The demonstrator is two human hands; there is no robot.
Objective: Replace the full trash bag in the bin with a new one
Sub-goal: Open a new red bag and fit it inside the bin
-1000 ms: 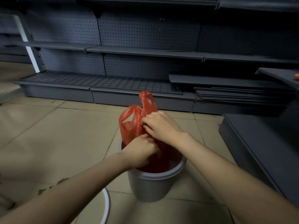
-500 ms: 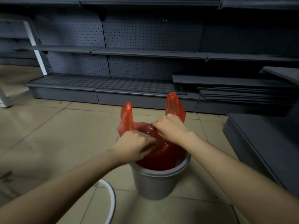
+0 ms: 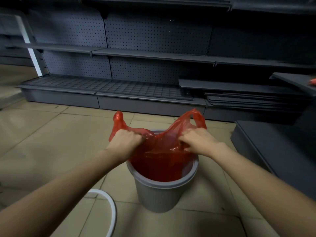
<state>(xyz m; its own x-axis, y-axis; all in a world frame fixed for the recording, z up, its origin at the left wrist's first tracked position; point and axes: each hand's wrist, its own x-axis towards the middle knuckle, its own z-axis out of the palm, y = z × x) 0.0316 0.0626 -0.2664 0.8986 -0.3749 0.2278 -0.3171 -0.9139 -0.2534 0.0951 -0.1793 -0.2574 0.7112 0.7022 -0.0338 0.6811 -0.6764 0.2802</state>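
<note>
A round grey ribbed bin (image 3: pixel 158 197) stands on the tiled floor in the middle of the view. A thin red plastic bag (image 3: pixel 159 161) hangs inside it, its mouth stretched wide above the rim and its two handles sticking up. My left hand (image 3: pixel 125 141) grips the bag's left edge over the bin's left side. My right hand (image 3: pixel 198 142) grips the right edge below the right handle. The bottom of the bag is hidden inside the bin.
Dark grey shelving (image 3: pixel 150 55) with pegboard backs runs along the far side. A low dark platform (image 3: pixel 277 151) lies close on the right. A white curved rim (image 3: pixel 111 211) sits on the floor at the bin's lower left. Open tiled floor (image 3: pixel 51 137) extends to the left.
My hands have moved apart, the left leftward and the right rightward, pulling the bag's mouth from bunched together to spread wide over the bin.
</note>
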